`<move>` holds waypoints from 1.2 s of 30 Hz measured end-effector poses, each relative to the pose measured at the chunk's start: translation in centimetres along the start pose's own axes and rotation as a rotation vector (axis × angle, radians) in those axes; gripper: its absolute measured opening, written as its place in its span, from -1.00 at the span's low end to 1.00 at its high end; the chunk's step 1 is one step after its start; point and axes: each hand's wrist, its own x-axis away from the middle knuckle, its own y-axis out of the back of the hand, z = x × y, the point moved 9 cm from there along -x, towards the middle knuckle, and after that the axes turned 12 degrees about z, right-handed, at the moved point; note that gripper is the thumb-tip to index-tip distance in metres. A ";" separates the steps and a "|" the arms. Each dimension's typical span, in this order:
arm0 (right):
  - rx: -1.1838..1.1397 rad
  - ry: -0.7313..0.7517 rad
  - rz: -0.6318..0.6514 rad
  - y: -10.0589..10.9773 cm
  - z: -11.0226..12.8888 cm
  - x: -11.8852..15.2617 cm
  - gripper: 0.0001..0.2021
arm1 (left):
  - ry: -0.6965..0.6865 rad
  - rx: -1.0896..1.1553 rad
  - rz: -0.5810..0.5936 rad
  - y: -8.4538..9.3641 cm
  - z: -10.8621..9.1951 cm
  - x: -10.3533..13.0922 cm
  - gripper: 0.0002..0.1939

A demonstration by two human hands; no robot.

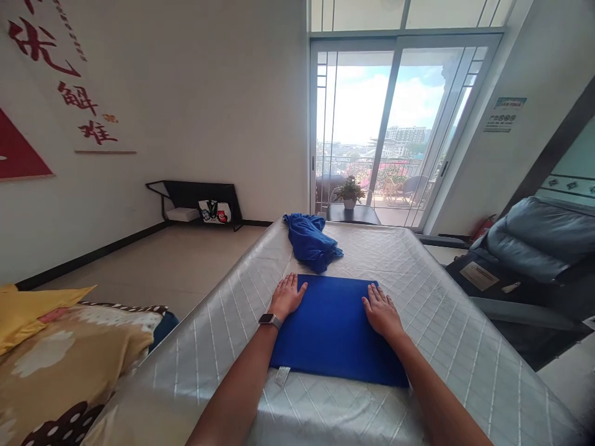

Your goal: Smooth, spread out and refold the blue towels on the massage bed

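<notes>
- Blue folded cloth [334,328]: a flat, roughly rectangular piece lying in the near middle of the surface [465,347], between the two forearms; a small white tag [282,375] projects from its near edge, toward the left corner.
- Left hand [287,296]: palm down at the far left corner of the folded cloth, fingers extended and pointing away, thumb over the blue fabric; it grasps nothing. A watch [268,319] with a dark face encircles the wrist.
- Right hand [382,310]: palm down at the far right corner, fingers straight and slightly spread; likewise unclenched, with nothing gripped.
- Crumpled blue cloth [310,243]: a loose heap just beyond the folded piece, left of centre near the far edge.
- Surface: covered in silvery material with a quilted, diamond-like pattern.
- Left foreground: patterned bedding [106,353] in tan, brown and white, with a yellow fabric [28,316] on it.
- Right: a dark padded armchair [534,238], well apart from the hands.
- Background: a potted plant [349,191] before a sliding glass door [397,46]; at left, a white printed bag [215,212] near the wall.
</notes>
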 end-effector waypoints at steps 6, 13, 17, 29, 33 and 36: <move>-0.049 -0.006 0.050 -1.5 -0.6 1.0 -0.34 | -0.065 -0.124 -0.189 3.2 -2.7 2.1 -0.32; -0.087 0.006 0.011 -0.8 -0.3 1.3 -0.34 | -0.469 -0.056 -0.079 1.6 -14.9 5.5 -0.31; -0.053 0.037 -0.010 -0.9 -0.2 1.4 -0.36 | -0.573 -0.037 -0.008 0.0 -20.5 5.7 -0.25; -0.103 0.008 0.015 -1.0 -0.3 1.3 -0.33 | -0.340 -0.037 0.110 -1.7 -14.2 3.7 -0.22; -0.112 0.000 0.035 -1.0 -0.4 1.2 -0.33 | -0.230 -0.069 0.105 -0.9 -7.7 4.3 -0.22; -0.096 -0.004 0.036 -1.0 -0.4 1.2 -0.33 | -0.169 -0.077 0.074 -0.7 -4.3 5.0 -0.21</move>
